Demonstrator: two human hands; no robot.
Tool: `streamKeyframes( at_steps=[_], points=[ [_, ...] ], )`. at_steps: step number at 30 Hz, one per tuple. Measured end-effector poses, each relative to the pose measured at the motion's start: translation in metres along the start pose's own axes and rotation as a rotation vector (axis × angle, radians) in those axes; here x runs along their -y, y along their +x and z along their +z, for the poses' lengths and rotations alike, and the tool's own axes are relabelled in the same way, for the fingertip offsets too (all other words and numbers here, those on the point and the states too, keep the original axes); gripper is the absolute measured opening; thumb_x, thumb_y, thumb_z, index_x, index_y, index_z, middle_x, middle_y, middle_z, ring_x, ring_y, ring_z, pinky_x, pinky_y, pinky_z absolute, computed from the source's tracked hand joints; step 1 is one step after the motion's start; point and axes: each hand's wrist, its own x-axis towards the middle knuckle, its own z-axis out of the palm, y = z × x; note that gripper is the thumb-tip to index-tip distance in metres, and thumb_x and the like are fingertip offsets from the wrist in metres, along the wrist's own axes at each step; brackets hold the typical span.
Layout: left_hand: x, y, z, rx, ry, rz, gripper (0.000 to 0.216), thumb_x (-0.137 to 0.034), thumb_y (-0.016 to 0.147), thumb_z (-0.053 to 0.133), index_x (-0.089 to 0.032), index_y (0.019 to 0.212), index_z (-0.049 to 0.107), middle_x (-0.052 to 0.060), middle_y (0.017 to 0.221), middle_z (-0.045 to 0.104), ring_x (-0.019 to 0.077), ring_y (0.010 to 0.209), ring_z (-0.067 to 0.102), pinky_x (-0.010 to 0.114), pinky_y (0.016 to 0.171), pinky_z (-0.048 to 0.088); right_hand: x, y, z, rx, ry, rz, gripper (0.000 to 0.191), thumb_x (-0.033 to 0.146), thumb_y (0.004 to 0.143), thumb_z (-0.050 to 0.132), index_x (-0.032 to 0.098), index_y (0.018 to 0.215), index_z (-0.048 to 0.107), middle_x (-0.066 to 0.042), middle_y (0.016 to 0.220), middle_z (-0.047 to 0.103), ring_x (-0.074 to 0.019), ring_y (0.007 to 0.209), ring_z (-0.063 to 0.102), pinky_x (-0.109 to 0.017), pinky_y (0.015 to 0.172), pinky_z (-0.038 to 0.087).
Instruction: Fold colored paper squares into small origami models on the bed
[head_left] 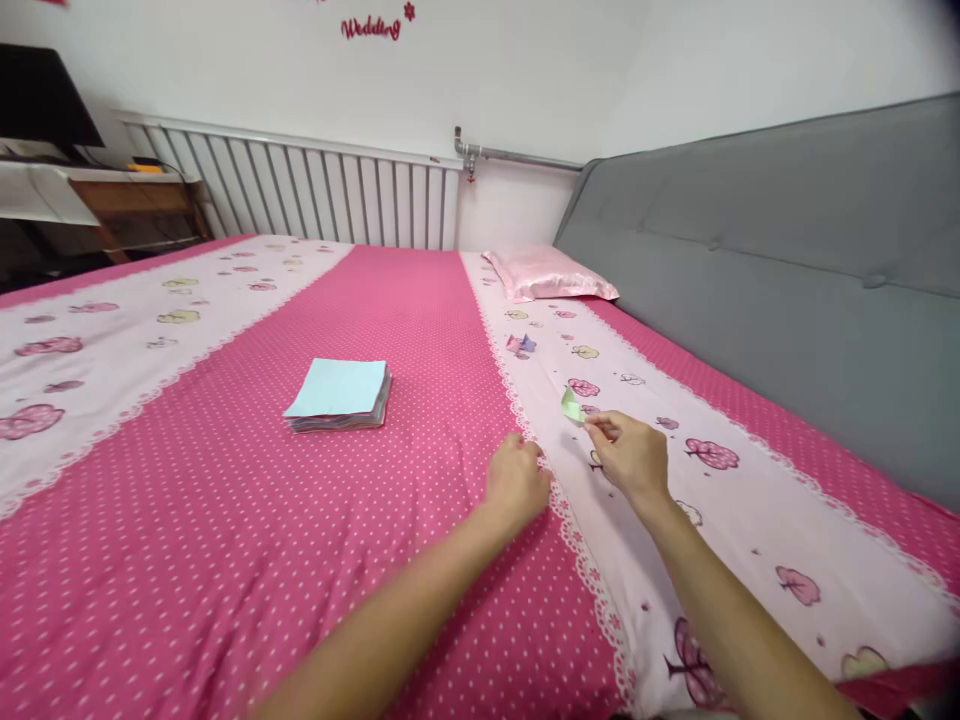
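My right hand (632,458) pinches a small piece of folded light green paper (572,406) between thumb and fingertips, just above the pale patterned strip of the bed cover. To its left, my left hand (519,482) is over the lace-like border, fingers loosely bent and slightly apart, with nothing visible in them. Two small folded paper pieces, one pink (514,343) and one bluish purple (528,343), lie side by side farther up the pale strip. A stack of paper sheets (339,388), light blue on top, rests on the pink dotted part, left of both hands.
A pink satin pillow (551,273) lies at the far right, against a grey padded headboard (780,250). Behind the bed stand a white radiator (300,180) and a pipe (525,157). At the far left, a desk (135,195) holds a dark monitor (45,100).
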Motion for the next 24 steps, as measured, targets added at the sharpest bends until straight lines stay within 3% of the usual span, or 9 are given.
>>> streamKeyframes(
  at_steps=[4, 9, 19, 24],
  points=[
    [-0.015, 0.02, 0.036, 0.022, -0.013, 0.067, 0.031, -0.024, 0.075, 0.052, -0.014, 0.104, 0.059, 0.014, 0.121, 0.048, 0.0256, 0.11, 0.048, 0.036, 0.093, 0.04, -0.012, 0.042, 0.013, -0.027, -0.141, 0.01, 0.016, 0.03, 0.071, 0.055, 0.026, 0.079, 0.068, 0.0, 0.071, 0.07, -0.0199, 0.071, 0.065, -0.028, 0.064, 0.045],
    [-0.007, 0.024, 0.065, 0.003, -0.034, 0.225, 0.03, -0.025, 0.08, 0.047, -0.013, 0.105, 0.057, 0.012, 0.126, 0.047, 0.0254, 0.121, 0.038, 0.038, 0.104, 0.029, -0.027, 0.093, 0.046, -0.009, -0.253, 0.079, 0.018, 0.03, 0.072, 0.054, 0.028, 0.082, 0.068, 0.0, 0.072, 0.07, -0.0222, 0.074, 0.063, -0.03, 0.062, 0.043],
    [0.002, 0.026, 0.068, 0.098, -0.171, 0.192, 0.035, -0.029, 0.08, 0.045, -0.013, 0.11, 0.055, 0.012, 0.128, 0.048, 0.0268, 0.121, 0.039, 0.042, 0.107, 0.026, -0.042, 0.178, 0.147, -0.02, -0.288, 0.14, 0.02, 0.028, 0.076, 0.051, 0.026, 0.087, 0.068, -0.003, 0.083, 0.07, -0.0207, 0.08, 0.061, -0.029, 0.064, 0.042],
    [0.005, 0.027, 0.074, 0.156, -0.246, 0.157, 0.037, -0.03, 0.078, 0.048, -0.014, 0.111, 0.055, 0.012, 0.131, 0.046, 0.0264, 0.123, 0.037, 0.043, 0.107, 0.026, -0.044, 0.207, 0.181, -0.025, -0.315, 0.185, 0.025, 0.025, 0.079, 0.047, 0.023, 0.095, 0.067, -0.008, 0.088, 0.068, -0.0205, 0.08, 0.06, -0.03, 0.066, 0.042]
  ],
)
